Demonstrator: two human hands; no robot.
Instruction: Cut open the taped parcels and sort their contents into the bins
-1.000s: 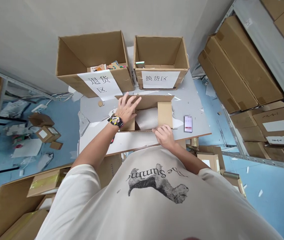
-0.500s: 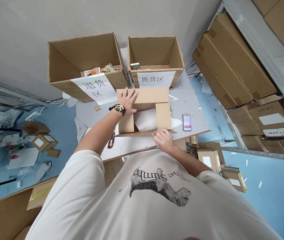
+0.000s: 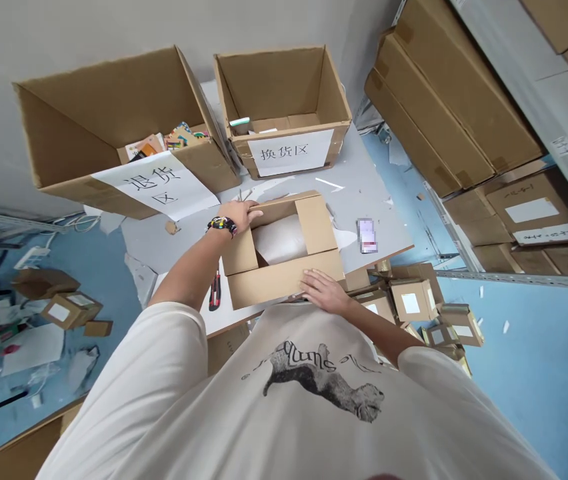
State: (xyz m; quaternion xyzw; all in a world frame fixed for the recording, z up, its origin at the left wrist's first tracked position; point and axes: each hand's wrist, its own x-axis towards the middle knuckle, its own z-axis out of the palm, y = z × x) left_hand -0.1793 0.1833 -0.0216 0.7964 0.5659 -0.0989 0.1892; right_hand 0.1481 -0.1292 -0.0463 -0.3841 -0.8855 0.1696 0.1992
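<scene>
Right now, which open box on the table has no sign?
The front box, nearest you. The back left box and back right box each have one in front.

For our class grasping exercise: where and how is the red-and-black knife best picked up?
I'd pinch the knife at mid-body from above with the left hand, fingers across its width: it lies flat, long and narrow, on the table, and the open carton sits close on its right.

The left box (image 3: 204, 165) is bearing “退货区” on its paper (image 3: 151, 181), the right box (image 3: 277, 77) is bearing “换货区” on its sheet (image 3: 291, 163), and the shirt (image 3: 309, 440) is showing an upside-down, creased “Summ”
</scene>
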